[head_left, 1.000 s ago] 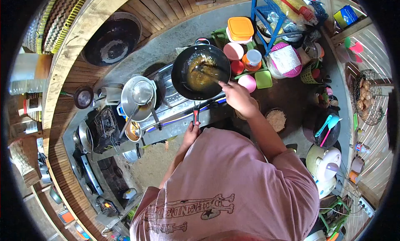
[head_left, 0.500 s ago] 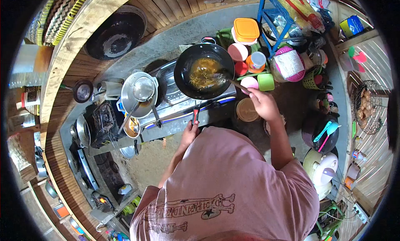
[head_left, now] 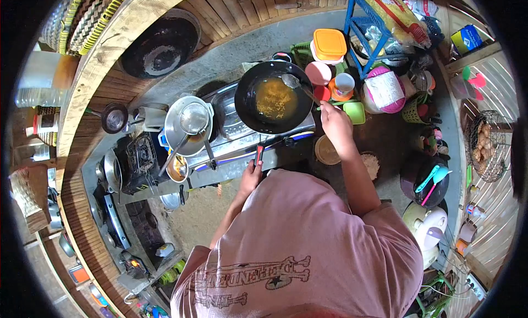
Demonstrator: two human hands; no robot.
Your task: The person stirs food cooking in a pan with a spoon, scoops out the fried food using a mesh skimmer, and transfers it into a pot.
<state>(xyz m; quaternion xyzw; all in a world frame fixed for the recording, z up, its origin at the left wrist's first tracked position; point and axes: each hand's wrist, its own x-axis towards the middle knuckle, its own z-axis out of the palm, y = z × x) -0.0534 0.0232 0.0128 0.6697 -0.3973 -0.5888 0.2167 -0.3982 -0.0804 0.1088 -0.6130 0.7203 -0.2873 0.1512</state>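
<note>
A black wok (head_left: 247, 103) rests on the silver stove (head_left: 226, 130), holding yellow-brown shreds (head_left: 273, 101) in a shallow pool of liquid. My left hand (head_left: 251, 177) is closed round the end of the wok's red-and-black handle (head_left: 259, 154). In my right hand (head_left: 336, 124) is a spatula (head_left: 291, 81), gripped by its long handle. Its metal head sits inside the wok, against the upper right wall, apart from most of the shreds.
Left of the wok, a strainer (head_left: 194, 120) lies across an aluminium pot (head_left: 186, 147). Plastic tubs, one with an orange lid (head_left: 329, 44), crowd the right side beside a blue rack (head_left: 356, 24). A round-lidded container (head_left: 328, 150) stands below my right forearm.
The spatula head has moved from the right of the shreds up to the wok's upper right side. My right hand has shifted slightly up and left; the left keeps its hold.
</note>
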